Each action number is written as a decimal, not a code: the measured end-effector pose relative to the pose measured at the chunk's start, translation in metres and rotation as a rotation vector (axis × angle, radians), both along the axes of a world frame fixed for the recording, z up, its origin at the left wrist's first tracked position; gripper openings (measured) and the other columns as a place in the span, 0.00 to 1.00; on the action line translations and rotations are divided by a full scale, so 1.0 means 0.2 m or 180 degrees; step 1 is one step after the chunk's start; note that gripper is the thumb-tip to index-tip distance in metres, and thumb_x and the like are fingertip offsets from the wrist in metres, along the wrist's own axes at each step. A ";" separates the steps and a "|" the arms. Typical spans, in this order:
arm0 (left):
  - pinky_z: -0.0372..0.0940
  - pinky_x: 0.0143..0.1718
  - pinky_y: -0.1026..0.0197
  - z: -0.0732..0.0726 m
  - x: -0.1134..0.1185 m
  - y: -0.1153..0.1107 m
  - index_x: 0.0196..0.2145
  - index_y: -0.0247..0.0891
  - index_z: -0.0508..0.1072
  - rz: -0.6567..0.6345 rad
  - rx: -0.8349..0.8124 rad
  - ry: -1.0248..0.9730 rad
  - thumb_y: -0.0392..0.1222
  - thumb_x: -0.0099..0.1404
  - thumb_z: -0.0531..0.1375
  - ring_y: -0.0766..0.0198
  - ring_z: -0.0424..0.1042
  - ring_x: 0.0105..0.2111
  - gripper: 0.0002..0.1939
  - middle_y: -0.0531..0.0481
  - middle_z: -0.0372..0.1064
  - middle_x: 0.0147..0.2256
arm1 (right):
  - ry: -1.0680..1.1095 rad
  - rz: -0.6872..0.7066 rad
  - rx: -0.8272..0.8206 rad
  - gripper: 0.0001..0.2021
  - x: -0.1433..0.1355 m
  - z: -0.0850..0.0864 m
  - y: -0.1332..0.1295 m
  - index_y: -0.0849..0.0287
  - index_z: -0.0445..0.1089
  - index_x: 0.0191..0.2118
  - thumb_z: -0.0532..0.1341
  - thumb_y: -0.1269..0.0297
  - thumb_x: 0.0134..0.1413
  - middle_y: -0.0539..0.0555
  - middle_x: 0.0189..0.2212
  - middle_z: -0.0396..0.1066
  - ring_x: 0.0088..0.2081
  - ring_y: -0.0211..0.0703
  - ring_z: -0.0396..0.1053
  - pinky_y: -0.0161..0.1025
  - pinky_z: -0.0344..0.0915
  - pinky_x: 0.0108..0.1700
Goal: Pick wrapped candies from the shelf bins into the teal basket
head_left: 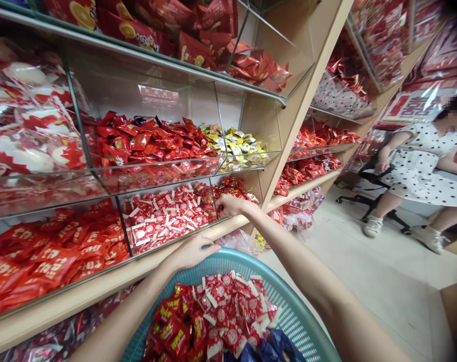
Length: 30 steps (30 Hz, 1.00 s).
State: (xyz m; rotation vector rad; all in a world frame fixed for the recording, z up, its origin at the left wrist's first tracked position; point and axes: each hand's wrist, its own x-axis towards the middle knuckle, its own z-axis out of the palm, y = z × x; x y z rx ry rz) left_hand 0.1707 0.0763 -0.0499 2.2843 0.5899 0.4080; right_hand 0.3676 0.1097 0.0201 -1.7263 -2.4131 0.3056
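Note:
A teal plastic basket (228,257) stands below the shelf, holding red-and-white wrapped candies (228,306), red candies with yellow lettering (173,329) and blue-wrapped pieces (277,347). My left hand (194,251) is closed over the basket's far rim. Stretched out to the low shelf, my right hand (232,205) has its fingers curled by the divider, close to dark red wrapped candies (238,187). What those fingers hold, if anything, is hidden. Just left of it lies a compartment of red-and-white wrapped candies (168,216).
Clear panels divide the wooden shelf (288,146). Above are red candies (149,141) and yellow-wrapped ones (239,143); red-orange packets (58,246) fill the lower left. At right a person in a dotted dress (420,166) sits on a wheeled chair (364,201).

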 end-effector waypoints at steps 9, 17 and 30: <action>0.56 0.28 0.67 0.01 -0.01 0.00 0.27 0.32 0.74 -0.0002 0.0025 0.0045 0.54 0.62 0.48 0.65 0.63 0.27 0.24 0.52 0.68 0.26 | 0.1279 0.0167 -0.0118 0.12 0.14 0.03 0.00 0.65 0.70 0.35 0.63 0.69 0.39 0.52 0.30 0.69 0.29 0.35 0.64 0.31 0.60 0.32; 0.56 0.29 0.68 0.01 0.00 0.00 0.27 0.32 0.74 -0.0013 0.0078 0.0055 0.54 0.63 0.48 0.66 0.63 0.27 0.24 0.52 0.68 0.25 | 0.2460 0.0165 -0.0284 0.13 0.22 0.02 -0.07 0.64 0.67 0.36 0.62 0.67 0.39 0.50 0.28 0.68 0.28 0.33 0.64 0.33 0.61 0.33; 0.58 0.30 0.67 0.01 0.00 0.00 0.28 0.33 0.76 -0.0013 -0.0016 -0.0097 0.53 0.61 0.50 0.64 0.64 0.28 0.22 0.52 0.70 0.26 | 0.2216 -0.0039 -0.0035 0.10 0.18 0.03 -0.16 0.64 0.67 0.33 0.59 0.74 0.39 0.49 0.28 0.67 0.30 0.33 0.64 0.35 0.62 0.36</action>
